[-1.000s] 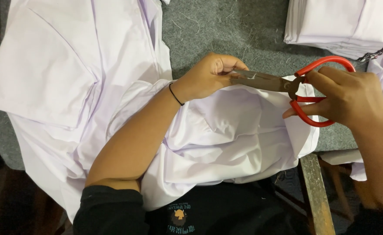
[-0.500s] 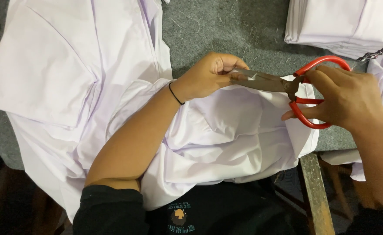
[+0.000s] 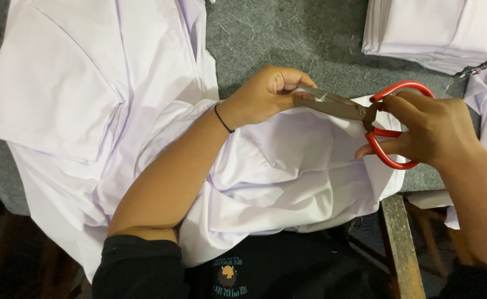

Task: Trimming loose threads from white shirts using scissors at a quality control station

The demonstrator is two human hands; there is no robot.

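My left hand (image 3: pixel 267 95) pinches the upper edge of a white garment (image 3: pixel 288 166) that lies bunched on the grey table top (image 3: pixel 288 39). A thin black band circles that wrist. My right hand (image 3: pixel 434 130) grips red-handled scissors (image 3: pixel 365 113), fingers through the loops. The dark blades point left and meet the cloth edge right at my left fingertips. The blades look nearly closed.
More white garments (image 3: pixel 88 83) are spread flat at the left. A neat stack of folded white cloth (image 3: pixel 437 30) sits at the top right. A wooden table edge (image 3: pixel 401 243) runs down at the lower right. Loose threads dot the grey surface.
The scissors and my right hand have shifted slightly left and down along the cloth edge. My left hand keeps its pinch in the same place.
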